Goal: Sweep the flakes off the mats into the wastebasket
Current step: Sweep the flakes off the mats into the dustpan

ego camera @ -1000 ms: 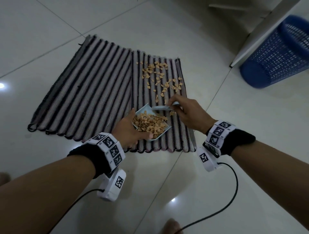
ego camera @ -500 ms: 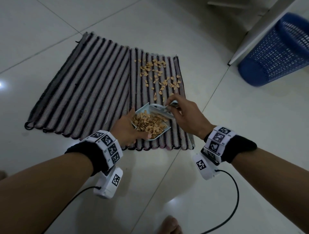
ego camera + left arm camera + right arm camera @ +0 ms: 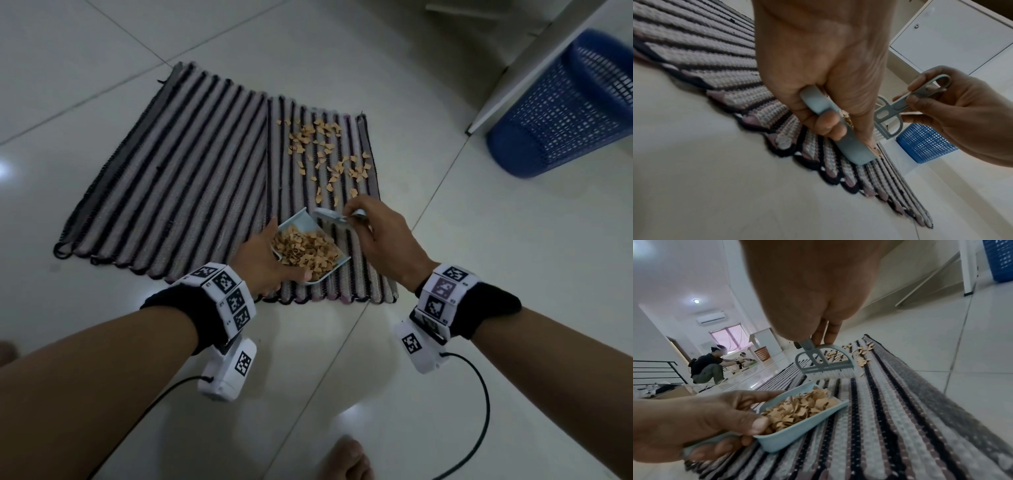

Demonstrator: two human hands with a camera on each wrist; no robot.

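Note:
Two striped mats (image 3: 178, 178) lie side by side on the tiled floor. Tan flakes (image 3: 329, 154) are scattered over the far part of the right mat (image 3: 890, 410). My left hand (image 3: 263, 260) grips a pale blue dustpan (image 3: 322, 274) heaped with flakes (image 3: 799, 407), held just above the right mat's near end. My right hand (image 3: 376, 236) pinches the handle of a small blue-grey brush (image 3: 327, 215), whose white bristles (image 3: 828, 374) hang just beyond the dustpan's open edge. The blue mesh wastebasket (image 3: 561, 109) stands at the far right.
A white cabinet edge (image 3: 534, 65) stands beside the wastebasket. My bare foot (image 3: 346, 459) is on the tiles near the bottom. In the right wrist view another person (image 3: 705, 365) crouches far off by an orange basket (image 3: 762, 353).
The brush has lifted off the dustpan's mouth and moved slightly away toward the loose flakes. The dustpan stays in place in my left hand.

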